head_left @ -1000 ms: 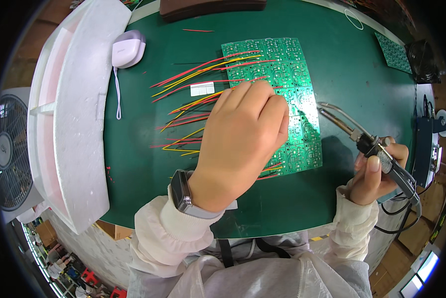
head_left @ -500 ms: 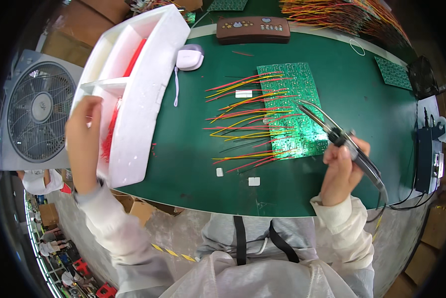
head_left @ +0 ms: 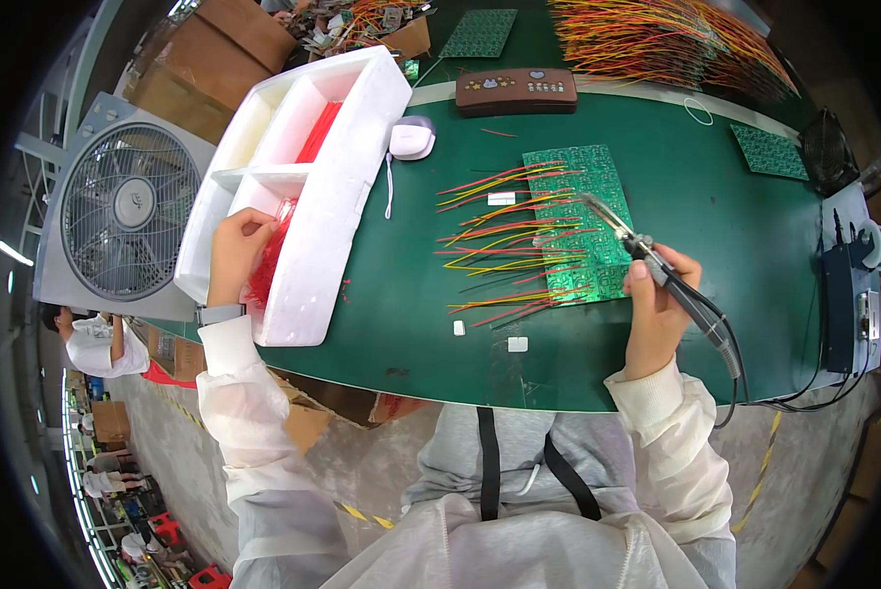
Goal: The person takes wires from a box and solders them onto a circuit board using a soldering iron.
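Note:
My left hand (head_left: pixel 239 250) is inside the near compartment of a white foam box (head_left: pixel 337 231), thumb and fingers pinched together right at a heap of red wires (head_left: pixel 268 267). Whatever is between its fingertips is too small to make out. My right hand (head_left: pixel 656 309) grips a soldering iron (head_left: pixel 683 290) with a dark handle, its metal tip pointing up and left over a green circuit board panel (head_left: pixel 605 245). Red, yellow and black wires (head_left: pixel 480 239) stick out in rows from the panel's left side across the green table.
Behind the panel lies a brown pencil case (head_left: pixel 516 93); a lilac earphone case (head_left: pixel 412 139) sits by the foam box. Bundled wires (head_left: pixel 671 44) fill the back right. A fan (head_left: pixel 134 201) stands at left, a black soldering station (head_left: pixel 841 304) at right, its cable trailing along the table edge.
My left hand has moved from the box's left side to the red wires, its fingers now pinched. The soldering iron has shifted slightly over the panel. The whole view has turned a little leftward.

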Motion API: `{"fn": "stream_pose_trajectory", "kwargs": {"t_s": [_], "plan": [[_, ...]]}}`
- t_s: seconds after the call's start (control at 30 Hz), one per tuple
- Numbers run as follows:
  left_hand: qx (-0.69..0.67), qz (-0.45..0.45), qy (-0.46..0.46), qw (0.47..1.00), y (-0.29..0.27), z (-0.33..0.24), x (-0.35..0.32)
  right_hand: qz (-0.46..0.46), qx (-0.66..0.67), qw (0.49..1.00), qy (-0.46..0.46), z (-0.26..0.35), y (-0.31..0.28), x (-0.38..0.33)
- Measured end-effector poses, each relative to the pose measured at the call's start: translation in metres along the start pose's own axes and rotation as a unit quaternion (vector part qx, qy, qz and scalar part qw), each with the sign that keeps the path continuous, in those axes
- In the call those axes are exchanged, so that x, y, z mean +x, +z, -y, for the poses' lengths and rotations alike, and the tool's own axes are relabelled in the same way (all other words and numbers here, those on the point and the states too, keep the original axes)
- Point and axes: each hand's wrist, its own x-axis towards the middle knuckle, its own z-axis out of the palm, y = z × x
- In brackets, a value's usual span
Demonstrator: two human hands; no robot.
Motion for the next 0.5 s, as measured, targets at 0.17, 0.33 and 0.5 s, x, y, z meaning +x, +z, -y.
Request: {"fn": "stream_pose_trajectory", "kwargs": {"t_s": [0.17,0.33,0.5], "plan": [[0.025,-0.025,0.016,0.999,-0.008,-0.022,-0.012,-0.06,0.003,0.998,-0.001,0.001,-0.002,0.005],[0.134,-0.053,0.121,0.982,-0.018,-0.076,-0.06,-0.046,0.014,0.999,0.019,-0.001,-0.001,0.002],[0.117,-0.063,0.147,0.98,0.036,-0.122,-0.119,-0.071,0.002,0.997,0.011,0.003,-0.004,0.005]]}}
